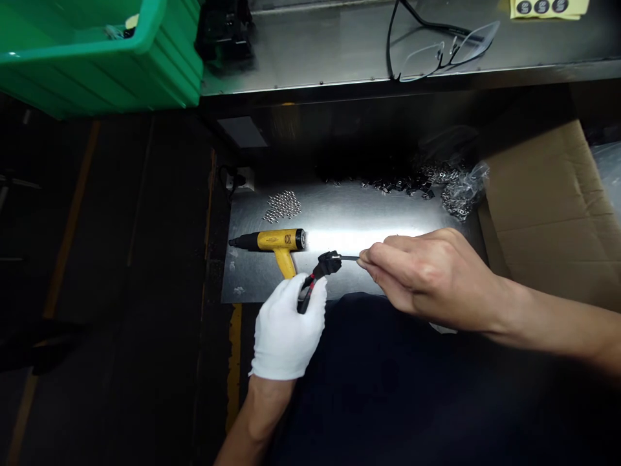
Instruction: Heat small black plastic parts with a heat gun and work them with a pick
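Head view: gloved left hand clenches a black connector; right hand pinches its metal pin between fingertips. Yellow sheet's round labels are unreadable.

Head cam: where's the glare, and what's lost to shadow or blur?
Head view: hard white glare runs across the steel sheet beside the yellow heat gun; the dark floor at left sinks into deep shadow; the white-gloved left hand, bare right hand and black plug look sharp, with no clear motion blur; wide-angle distortion slants the steel shelf edge.

White-gloved left hand, bare right hand
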### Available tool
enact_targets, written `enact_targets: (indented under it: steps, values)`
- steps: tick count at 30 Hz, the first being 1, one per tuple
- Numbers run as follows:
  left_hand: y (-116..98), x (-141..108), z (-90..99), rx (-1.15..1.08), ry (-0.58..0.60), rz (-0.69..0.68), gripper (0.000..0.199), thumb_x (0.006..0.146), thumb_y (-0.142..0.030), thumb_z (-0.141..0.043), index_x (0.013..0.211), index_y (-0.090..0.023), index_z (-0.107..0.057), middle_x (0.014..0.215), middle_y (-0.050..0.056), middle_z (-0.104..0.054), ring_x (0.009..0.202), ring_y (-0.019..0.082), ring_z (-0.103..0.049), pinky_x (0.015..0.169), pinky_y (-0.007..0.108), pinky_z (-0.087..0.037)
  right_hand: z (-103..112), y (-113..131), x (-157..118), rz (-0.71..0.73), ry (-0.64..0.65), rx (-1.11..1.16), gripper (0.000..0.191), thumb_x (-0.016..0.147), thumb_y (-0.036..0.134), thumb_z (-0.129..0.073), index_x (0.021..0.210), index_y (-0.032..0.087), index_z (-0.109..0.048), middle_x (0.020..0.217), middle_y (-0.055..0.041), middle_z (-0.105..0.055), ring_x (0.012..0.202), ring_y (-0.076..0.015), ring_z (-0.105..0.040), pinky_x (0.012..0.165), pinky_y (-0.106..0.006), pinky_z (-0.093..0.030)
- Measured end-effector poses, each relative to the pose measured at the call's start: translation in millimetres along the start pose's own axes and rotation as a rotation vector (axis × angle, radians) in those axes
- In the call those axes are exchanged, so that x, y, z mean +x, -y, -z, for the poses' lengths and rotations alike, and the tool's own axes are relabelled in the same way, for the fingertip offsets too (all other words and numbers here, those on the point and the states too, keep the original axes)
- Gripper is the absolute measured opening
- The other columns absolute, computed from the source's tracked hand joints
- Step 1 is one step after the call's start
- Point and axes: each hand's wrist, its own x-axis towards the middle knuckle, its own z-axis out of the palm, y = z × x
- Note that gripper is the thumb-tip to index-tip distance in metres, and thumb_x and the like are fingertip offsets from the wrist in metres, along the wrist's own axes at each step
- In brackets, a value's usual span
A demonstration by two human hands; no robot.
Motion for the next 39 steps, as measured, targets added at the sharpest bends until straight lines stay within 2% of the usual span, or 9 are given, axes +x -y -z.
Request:
enact_targets:
  steps: [7, 16, 22, 26, 29, 33, 36, 39]
  values:
    - [6, 3, -7.0, -0.003, -0.045, 0.044, 0.025, 0.099, -0.042, -0.059, 0.095, -0.023, -0.073, 0.092, 0.003, -0.073, 0.08, 0.019, -0.069, 0.079, 0.031, -0.052, -14, 9, 5, -0.085, -0.017, -0.012, 0.012, 0.093, 0.014, -0.064, 0.084, 0.016, -0.07, 0.067, 0.0009, -0.069, 0.052, -0.016, -0.062, 0.049, -0.032, -0.029]
    - [8, 2, -11.8, -0.013, -0.06, 0.105, 0.029, 0.101, -0.043, -0.056, 0.093, -0.022, -0.074, 0.088, 0.003, -0.073, 0.08, 0.019, -0.069, 0.079, 0.03, -0.051, -27, 19, 8, -0.137, -0.029, -0.049, 0.016, 0.095, 0.014, -0.061, 0.08, 0.018, -0.067, 0.067, 0.0001, -0.068, 0.055, -0.0158, -0.062, 0.05, -0.033, -0.023]
    - [7, 0, -14.6, -0.051, -0.078, 0.14, 0.029, 0.101, -0.045, -0.057, 0.093, -0.023, -0.073, 0.086, 0.003, -0.074, 0.078, 0.019, -0.068, 0.075, 0.03, -0.05, -34, 25, 9, -0.178, -0.029, -0.047, 0.021, 0.096, 0.016, -0.059, 0.077, 0.018, -0.067, 0.062, 0.0006, -0.063, 0.049, -0.014, -0.053, 0.049, -0.032, -0.023]
    - [2, 1, -17.7, -0.102, -0.12, 0.2, 0.03, 0.102, -0.043, -0.055, 0.09, -0.022, -0.073, 0.075, 0.001, -0.072, 0.071, 0.018, -0.067, 0.066, 0.028, -0.048, -43, 32, 13, -0.186, -0.083, -0.083, 0.02, 0.096, 0.013, -0.059, 0.079, 0.018, -0.067, 0.062, 0.0001, -0.064, 0.048, -0.0142, -0.051, 0.048, -0.032, -0.023]
    - [-1, 2, -18.4, -0.13, -0.141, 0.215, 0.032, 0.102, -0.044, -0.054, 0.085, -0.022, -0.072, 0.069, -0.001, -0.069, 0.064, 0.017, -0.065, 0.062, 0.027, -0.048, -47, 35, 15, -0.224, -0.121, -0.043, 0.022, 0.096, 0.012, -0.059, 0.076, 0.018, -0.064, 0.061, 0.0003, -0.063, 0.049, -0.0135, -0.052, 0.05, -0.031, -0.029]
    - [-1, 0, -18.4, -0.136, -0.161, 0.18, 0.031, 0.102, -0.043, -0.055, 0.089, -0.021, -0.073, 0.074, 0.0, -0.071, 0.069, 0.017, -0.067, 0.067, 0.028, -0.05, -47, 34, 10, -0.226, -0.191, 0.074, 0.024, 0.099, 0.015, -0.059, 0.076, 0.02, -0.062, 0.064, 0.0002, -0.067, 0.052, -0.0131, -0.057, 0.055, -0.028, -0.039]
    - [1, -2, -19.2, -0.129, -0.168, 0.135, 0.03, 0.103, -0.041, -0.055, 0.094, -0.019, -0.074, 0.083, 0.003, -0.073, 0.079, 0.018, -0.07, 0.076, 0.029, -0.052, -48, 33, 3, -0.218, -0.269, 0.178, 0.016, 0.099, 0.014, -0.062, 0.084, 0.017, -0.066, 0.073, -0.0027, -0.074, 0.058, -0.0136, -0.064, 0.057, -0.027, -0.045]
    - [3, -4, -20.0, -0.121, -0.177, 0.099, 0.028, 0.102, -0.04, -0.057, 0.095, -0.018, -0.074, 0.082, 0.003, -0.073, 0.078, 0.018, -0.07, 0.078, 0.029, -0.054, -49, 32, -3, -0.249, -0.321, 0.267, 0.009, 0.096, 0.012, -0.065, 0.091, 0.018, -0.068, 0.083, -0.0036, -0.079, 0.063, -0.014, -0.068, 0.057, -0.027, -0.048]
